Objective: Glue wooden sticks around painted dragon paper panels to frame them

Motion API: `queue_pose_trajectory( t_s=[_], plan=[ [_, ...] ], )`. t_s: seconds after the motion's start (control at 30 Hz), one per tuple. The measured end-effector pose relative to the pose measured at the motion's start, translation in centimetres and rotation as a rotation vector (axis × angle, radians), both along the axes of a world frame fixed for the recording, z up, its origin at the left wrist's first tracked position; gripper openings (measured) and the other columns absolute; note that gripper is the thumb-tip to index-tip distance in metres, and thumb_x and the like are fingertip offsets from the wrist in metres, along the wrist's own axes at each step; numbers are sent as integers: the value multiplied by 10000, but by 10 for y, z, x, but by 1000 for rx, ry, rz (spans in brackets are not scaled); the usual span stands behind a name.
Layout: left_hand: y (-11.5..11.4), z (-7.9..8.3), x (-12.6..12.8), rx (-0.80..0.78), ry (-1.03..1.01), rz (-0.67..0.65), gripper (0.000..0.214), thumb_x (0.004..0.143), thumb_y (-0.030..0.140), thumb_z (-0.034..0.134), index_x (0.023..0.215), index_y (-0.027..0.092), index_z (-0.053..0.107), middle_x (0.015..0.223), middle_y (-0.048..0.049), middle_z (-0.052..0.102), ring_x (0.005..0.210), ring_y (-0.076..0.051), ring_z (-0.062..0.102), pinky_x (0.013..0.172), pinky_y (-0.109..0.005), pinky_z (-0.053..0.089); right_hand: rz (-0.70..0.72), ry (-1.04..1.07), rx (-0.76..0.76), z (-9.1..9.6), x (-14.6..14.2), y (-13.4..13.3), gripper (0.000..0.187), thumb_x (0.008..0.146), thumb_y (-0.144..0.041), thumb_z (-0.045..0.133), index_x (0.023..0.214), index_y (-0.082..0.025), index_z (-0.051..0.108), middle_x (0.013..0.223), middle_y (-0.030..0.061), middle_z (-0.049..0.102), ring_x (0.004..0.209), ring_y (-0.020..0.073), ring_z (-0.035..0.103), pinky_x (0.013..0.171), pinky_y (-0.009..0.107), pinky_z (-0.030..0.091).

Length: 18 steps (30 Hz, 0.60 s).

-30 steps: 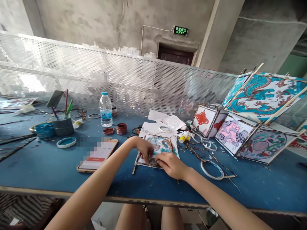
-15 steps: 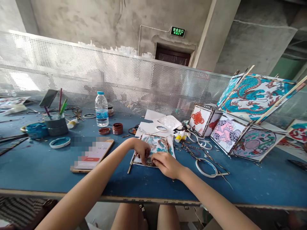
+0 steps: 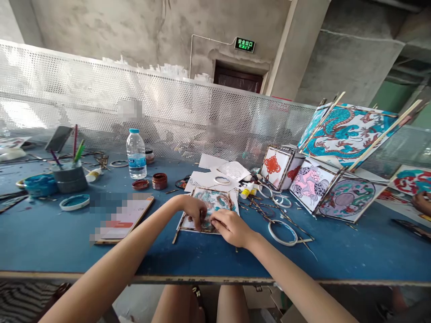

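Note:
A small painted paper panel (image 3: 215, 204) with teal and brown patterns lies flat on the blue table (image 3: 50, 237). Thin wooden sticks edge it on the left and near sides. My left hand (image 3: 194, 210) rests on its lower left part, fingers curled and pressing down. My right hand (image 3: 229, 226) sits on its near edge, fingers bent and pinched against the strip there. What the fingertips hold, if anything, is hidden. The two hands almost touch.
A phone (image 3: 123, 220) lies left of the panel. A water bottle (image 3: 136, 154), paint jars (image 3: 159, 181), a brush cup (image 3: 69, 175) and a teal dish (image 3: 39, 184) stand further left. Tape rings (image 3: 282, 232), a glue bottle (image 3: 247, 191) and painted lanterns (image 3: 336, 193) crowd the right. Another person's hand (image 3: 420, 202) shows far right.
The view has drifted right, so everything sits a little further left in frame. Both hands stay on the panel's near edge, and another person's hand has come into view at far right.

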<state>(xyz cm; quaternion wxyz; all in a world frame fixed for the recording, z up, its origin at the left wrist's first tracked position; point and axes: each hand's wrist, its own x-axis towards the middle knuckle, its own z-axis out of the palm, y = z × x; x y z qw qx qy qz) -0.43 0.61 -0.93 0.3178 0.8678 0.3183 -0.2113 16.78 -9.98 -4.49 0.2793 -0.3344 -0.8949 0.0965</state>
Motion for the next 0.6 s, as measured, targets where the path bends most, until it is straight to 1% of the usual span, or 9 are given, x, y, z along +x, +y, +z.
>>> queue_pose_trajectory(
  t_s=[0.17,0.27,0.37,0.5,0.53,0.6],
  plan=[
    [-4,10,-3,-18,-4,-47,492,479,496,744,805,174,567,704,2,580,625,-136,500,561,-233,398,8,-16,-49,-1,3,2,149,899,-176,401,797,-198,509,696,15,526,668,149,480,600,242,350],
    [-7,14,-4,-46,0,-35,498,504,529,719,821,176,567,690,3,572,628,-140,498,570,-238,395,8,-4,-56,-2,3,2,147,896,-175,405,792,-198,506,699,12,528,677,148,484,614,244,355],
    [-6,11,-2,-42,10,-10,507,475,528,736,798,172,575,645,11,555,603,-144,496,558,-251,398,0,39,-76,0,3,1,160,909,-203,392,791,-200,500,705,10,528,685,149,488,625,249,365],
    [-4,4,-2,-26,10,21,504,452,504,755,794,176,584,604,24,532,559,-132,483,518,-244,394,-36,219,-117,3,6,-1,208,942,-234,324,815,-203,486,776,15,551,720,142,512,678,259,393],
    [-4,4,-2,-25,6,19,503,456,504,753,799,176,586,607,23,533,555,-129,481,514,-242,393,-37,238,-130,3,7,0,212,944,-233,319,813,-203,483,782,14,553,726,141,517,684,257,396],
    [-6,6,-3,-14,5,-2,508,463,505,747,817,175,591,626,17,544,560,-128,483,514,-239,393,-22,197,-149,1,8,2,205,935,-232,343,787,-202,481,746,8,547,710,141,515,664,250,392]
  ],
)
